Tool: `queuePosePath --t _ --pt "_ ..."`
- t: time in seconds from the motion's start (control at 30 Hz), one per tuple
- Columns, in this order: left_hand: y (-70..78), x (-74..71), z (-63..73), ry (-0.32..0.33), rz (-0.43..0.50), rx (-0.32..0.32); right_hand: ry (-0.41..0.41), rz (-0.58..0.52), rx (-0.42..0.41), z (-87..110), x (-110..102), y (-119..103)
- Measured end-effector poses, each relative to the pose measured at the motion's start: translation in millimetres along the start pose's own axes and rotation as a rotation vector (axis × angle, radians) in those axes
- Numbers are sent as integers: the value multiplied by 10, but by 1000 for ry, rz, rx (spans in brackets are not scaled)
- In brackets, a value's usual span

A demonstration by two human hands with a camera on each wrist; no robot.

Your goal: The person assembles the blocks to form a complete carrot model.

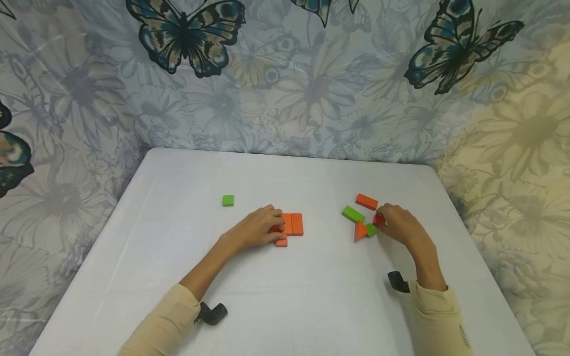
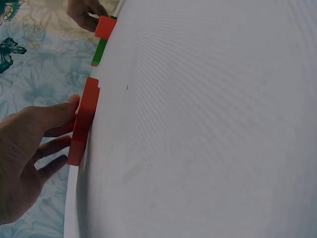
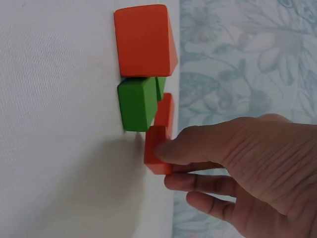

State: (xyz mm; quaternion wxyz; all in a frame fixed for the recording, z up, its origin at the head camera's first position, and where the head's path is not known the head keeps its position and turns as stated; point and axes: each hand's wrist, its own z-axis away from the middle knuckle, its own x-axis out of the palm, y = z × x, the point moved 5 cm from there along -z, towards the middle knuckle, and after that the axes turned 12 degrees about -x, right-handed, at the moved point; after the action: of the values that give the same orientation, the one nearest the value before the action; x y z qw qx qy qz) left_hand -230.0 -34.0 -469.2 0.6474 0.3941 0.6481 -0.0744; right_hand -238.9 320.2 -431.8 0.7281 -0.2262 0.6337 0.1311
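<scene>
My left hand grips the left side of a flat cluster of orange blocks at mid-table, thumb near the front, fingers over the left part. In the left wrist view the cluster's orange edge shows beside the thumb and fingertips; part of it is hidden under the hand. At the right, my right hand pinches a small red block between thumb and fingers, plainly seen in the right wrist view as a red-orange block. Close to it lie an orange triangle and a green block.
A longer green block and an orange bar lie just left of and beyond the right hand. One green square sits alone at the back left. The white table meets patterned wall fabric behind.
</scene>
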Motion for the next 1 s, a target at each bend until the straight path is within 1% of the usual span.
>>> queuePosePath --t 0.13,0.23,0.37,0.53,0.63,0.73,0.83,1.0 --pt "2 8 2 -11 -1 -7 42 47 5 36 -55 -43" --pt "-3 20 2 -20 -5 -12 94 84 -7 60 -120 -106" --pt "-6 23 1 -24 -2 -17 177 112 -63 77 -226 -229" --pt "-3 10 -7 -19 9 -15 255 61 -148 72 -346 -422" --pt "-2 7 -10 -20 12 -15 267 7 -174 51 -377 -524" --pt "1 4 -9 -22 16 -17 261 -21 -182 19 -385 -607" --pt "3 3 -7 -23 20 -19 247 -28 -193 -16 -381 -687" --pt "3 2 -8 -23 15 -20 202 -74 -211 -52 -333 -834"
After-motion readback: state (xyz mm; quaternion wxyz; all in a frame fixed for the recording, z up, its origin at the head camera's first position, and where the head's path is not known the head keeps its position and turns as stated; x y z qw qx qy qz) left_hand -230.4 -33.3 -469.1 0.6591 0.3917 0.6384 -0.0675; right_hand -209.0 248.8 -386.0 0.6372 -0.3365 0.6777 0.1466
